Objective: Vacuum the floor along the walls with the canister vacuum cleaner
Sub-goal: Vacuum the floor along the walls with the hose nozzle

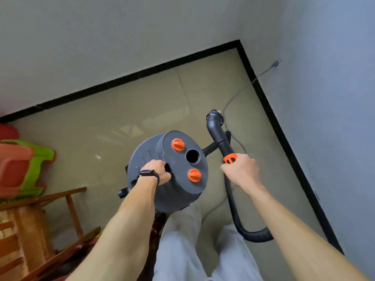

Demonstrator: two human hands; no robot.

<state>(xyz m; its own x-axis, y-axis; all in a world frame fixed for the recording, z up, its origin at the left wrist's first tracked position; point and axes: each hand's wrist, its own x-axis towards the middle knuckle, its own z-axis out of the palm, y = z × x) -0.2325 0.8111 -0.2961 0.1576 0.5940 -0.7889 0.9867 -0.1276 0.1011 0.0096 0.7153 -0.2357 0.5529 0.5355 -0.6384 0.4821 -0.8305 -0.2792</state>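
Observation:
A dark grey canister vacuum (180, 191) with two orange knobs and a round opening on its top hangs in front of my legs. My left hand (159, 171), with a black band on the wrist, grips the handle slot in its top. My right hand (242, 169) grips the black hose handle (220, 138) just below its orange collar. The tube points toward the corner, and its nozzle end (215, 114) is over the floor. The black hose (253, 236) loops down behind my right forearm.
Two pale walls with a black skirting (269, 110) meet in the far corner. A thin grey power cord (233, 102) runs from the right wall across the beige tile floor. A wooden chair (40, 230) and stacked red and green plastic items (24, 169) stand at the left.

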